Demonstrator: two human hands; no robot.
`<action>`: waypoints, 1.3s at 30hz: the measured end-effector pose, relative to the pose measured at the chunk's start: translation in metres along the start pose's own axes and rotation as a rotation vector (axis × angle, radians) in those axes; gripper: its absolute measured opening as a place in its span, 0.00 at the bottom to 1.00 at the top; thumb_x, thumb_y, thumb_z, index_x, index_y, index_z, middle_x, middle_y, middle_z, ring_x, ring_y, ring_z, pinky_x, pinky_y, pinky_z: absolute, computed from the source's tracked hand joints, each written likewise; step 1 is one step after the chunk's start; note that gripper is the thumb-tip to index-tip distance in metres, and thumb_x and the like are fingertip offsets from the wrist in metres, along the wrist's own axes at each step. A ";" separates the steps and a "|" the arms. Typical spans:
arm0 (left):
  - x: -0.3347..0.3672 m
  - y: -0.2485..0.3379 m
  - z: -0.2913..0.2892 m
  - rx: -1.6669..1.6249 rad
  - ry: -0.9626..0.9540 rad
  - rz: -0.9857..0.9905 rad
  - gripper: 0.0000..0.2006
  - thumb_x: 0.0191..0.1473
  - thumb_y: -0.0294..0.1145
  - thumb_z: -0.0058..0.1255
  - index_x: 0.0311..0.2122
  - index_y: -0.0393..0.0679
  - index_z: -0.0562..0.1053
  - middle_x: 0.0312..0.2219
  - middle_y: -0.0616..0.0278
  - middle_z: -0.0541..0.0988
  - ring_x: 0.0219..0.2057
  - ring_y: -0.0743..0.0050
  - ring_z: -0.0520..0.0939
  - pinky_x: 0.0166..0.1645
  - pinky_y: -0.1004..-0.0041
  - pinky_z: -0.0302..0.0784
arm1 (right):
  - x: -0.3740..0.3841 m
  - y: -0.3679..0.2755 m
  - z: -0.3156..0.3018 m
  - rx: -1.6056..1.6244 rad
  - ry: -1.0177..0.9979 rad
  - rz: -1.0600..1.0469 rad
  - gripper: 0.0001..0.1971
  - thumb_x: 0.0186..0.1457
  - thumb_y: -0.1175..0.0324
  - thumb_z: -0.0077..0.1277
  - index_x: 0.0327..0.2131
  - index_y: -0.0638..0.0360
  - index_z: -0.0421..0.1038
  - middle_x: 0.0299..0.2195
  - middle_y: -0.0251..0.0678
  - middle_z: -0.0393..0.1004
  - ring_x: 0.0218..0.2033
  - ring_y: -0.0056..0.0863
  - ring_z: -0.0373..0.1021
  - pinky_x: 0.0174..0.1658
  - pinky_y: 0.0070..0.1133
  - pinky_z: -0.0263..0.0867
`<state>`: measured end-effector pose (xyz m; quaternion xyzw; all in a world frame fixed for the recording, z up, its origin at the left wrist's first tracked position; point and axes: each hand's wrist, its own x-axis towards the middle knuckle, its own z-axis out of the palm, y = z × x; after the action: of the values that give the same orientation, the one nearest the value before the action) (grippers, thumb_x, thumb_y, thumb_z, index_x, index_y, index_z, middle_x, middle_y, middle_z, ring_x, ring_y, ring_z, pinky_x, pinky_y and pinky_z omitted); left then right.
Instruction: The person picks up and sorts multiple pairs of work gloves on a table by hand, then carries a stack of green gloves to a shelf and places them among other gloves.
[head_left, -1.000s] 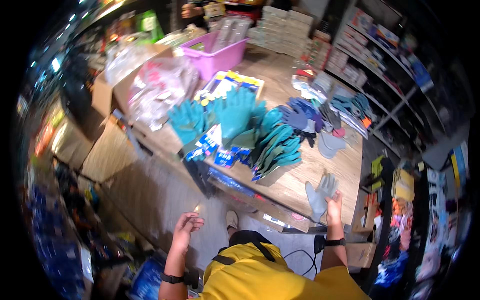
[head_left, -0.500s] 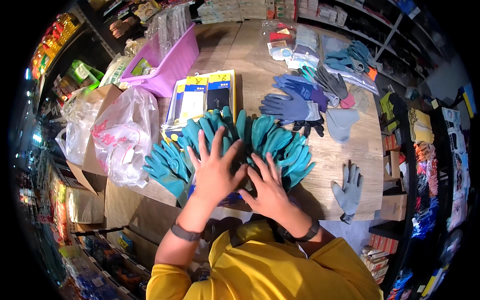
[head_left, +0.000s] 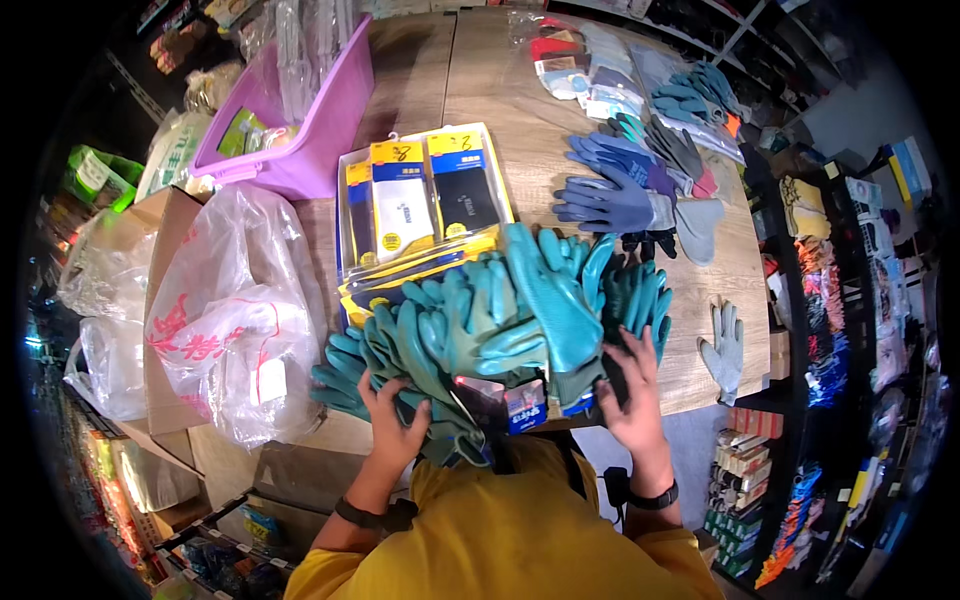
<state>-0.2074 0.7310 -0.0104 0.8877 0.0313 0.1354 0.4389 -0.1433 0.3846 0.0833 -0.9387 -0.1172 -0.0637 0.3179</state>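
Left hand (head_left: 395, 420) and right hand (head_left: 633, 395) moved out to opposite sides.
Left's half-curled, can't tell if gripping; teal gloves (head_left: 562, 312) heaped at the table's (head_left: 695, 330) near edge; right's spread-fingered against them. Looks like bunching; next probably calls for even pressure.

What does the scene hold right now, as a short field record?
Left grip: touching the left end of the teal gloves
Right grip: at their right end, fingers spread
Beyond gloves: blue-and-yellow packages
Left side: purple bin, plastic bag
Right side: lone gray glove, blue gloves
Surface: wood-look table
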 end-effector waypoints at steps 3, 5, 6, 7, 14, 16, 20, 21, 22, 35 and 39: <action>-0.004 -0.023 -0.003 -0.079 -0.044 0.052 0.23 0.45 0.30 0.62 0.48 0.43 0.70 0.55 0.36 0.58 0.59 0.35 0.59 0.59 0.54 0.61 | 0.003 -0.031 0.009 -0.038 0.049 0.098 0.29 0.48 0.72 0.56 0.57 0.62 0.63 0.59 0.53 0.60 0.63 0.58 0.52 0.65 0.44 0.48; -0.004 -0.030 -0.003 -0.077 -0.108 0.097 0.23 0.44 0.29 0.63 0.48 0.44 0.71 0.55 0.35 0.58 0.59 0.35 0.59 0.59 0.53 0.62 | 0.011 -0.058 0.017 0.000 0.063 0.115 0.31 0.49 0.69 0.58 0.58 0.62 0.62 0.59 0.54 0.60 0.62 0.59 0.53 0.65 0.44 0.48; -0.007 -0.034 -0.002 -0.058 -0.118 0.136 0.24 0.45 0.29 0.63 0.49 0.44 0.70 0.56 0.36 0.57 0.59 0.36 0.59 0.59 0.53 0.61 | 0.016 -0.068 0.025 0.022 0.071 0.123 0.33 0.50 0.67 0.60 0.59 0.62 0.61 0.59 0.54 0.60 0.62 0.59 0.54 0.65 0.44 0.48; -0.007 -0.035 -0.002 -0.042 -0.131 0.186 0.25 0.46 0.28 0.62 0.50 0.43 0.68 0.57 0.37 0.56 0.59 0.36 0.59 0.59 0.53 0.60 | 0.019 -0.074 0.030 -0.075 -0.016 0.122 0.36 0.50 0.60 0.62 0.60 0.61 0.59 0.59 0.57 0.59 0.61 0.59 0.55 0.64 0.47 0.48; 0.000 -0.024 -0.006 -0.200 -0.125 0.181 0.25 0.51 0.24 0.57 0.55 0.41 0.66 0.60 0.35 0.49 0.58 0.37 0.60 0.59 0.54 0.58 | 0.009 -0.084 0.048 -0.273 -0.086 0.151 0.36 0.53 0.68 0.56 0.65 0.54 0.54 0.55 0.61 0.63 0.58 0.58 0.60 0.62 0.44 0.55; -0.003 -0.022 -0.010 -0.071 -0.085 0.275 0.26 0.48 0.25 0.59 0.54 0.41 0.67 0.60 0.33 0.47 0.58 0.35 0.60 0.60 0.51 0.59 | -0.002 -0.073 0.042 0.055 0.078 0.178 0.26 0.58 0.69 0.53 0.60 0.57 0.62 0.44 0.54 0.72 0.49 0.45 0.71 0.54 0.33 0.65; -0.006 -0.017 -0.009 -0.026 -0.069 0.311 0.30 0.50 0.28 0.57 0.59 0.40 0.62 0.61 0.28 0.45 0.61 0.30 0.53 0.63 0.47 0.53 | -0.028 -0.044 0.009 0.893 0.372 0.614 0.19 0.64 0.65 0.51 0.55 0.63 0.66 0.38 0.30 0.74 0.38 0.16 0.68 0.43 0.16 0.65; -0.003 -0.012 -0.008 -0.005 -0.057 0.301 0.31 0.50 0.28 0.57 0.59 0.39 0.62 0.61 0.29 0.45 0.61 0.30 0.53 0.63 0.47 0.52 | -0.033 -0.038 -0.001 1.048 0.476 0.704 0.19 0.64 0.67 0.49 0.57 0.61 0.65 0.43 0.34 0.74 0.42 0.20 0.69 0.45 0.18 0.67; -0.001 -0.006 -0.008 0.023 -0.042 0.290 0.31 0.50 0.29 0.57 0.60 0.39 0.61 0.61 0.29 0.45 0.61 0.29 0.53 0.63 0.47 0.51 | -0.036 -0.033 -0.012 1.209 0.472 0.540 0.21 0.65 0.70 0.47 0.59 0.60 0.62 0.50 0.36 0.71 0.47 0.24 0.70 0.49 0.22 0.68; -0.010 0.074 0.006 0.434 0.265 -0.017 0.33 0.58 0.36 0.52 0.67 0.47 0.56 0.66 0.38 0.49 0.67 0.41 0.52 0.68 0.53 0.46 | -0.100 0.099 -0.127 1.874 0.306 0.652 0.21 0.65 0.71 0.44 0.60 0.57 0.58 0.52 0.45 0.70 0.49 0.38 0.73 0.46 0.43 0.76; -0.027 0.125 0.008 0.589 0.392 0.145 0.30 0.59 0.31 0.49 0.66 0.43 0.58 0.64 0.42 0.56 0.65 0.44 0.56 0.67 0.55 0.48 | -0.119 0.136 -0.154 1.975 0.186 0.595 0.21 0.65 0.73 0.43 0.60 0.59 0.57 0.53 0.47 0.69 0.51 0.42 0.72 0.47 0.47 0.75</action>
<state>-0.2389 0.6438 0.0782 0.9332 0.0895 0.3190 0.1394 -0.2293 0.1644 0.1023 -0.2421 0.1447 0.0696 0.9569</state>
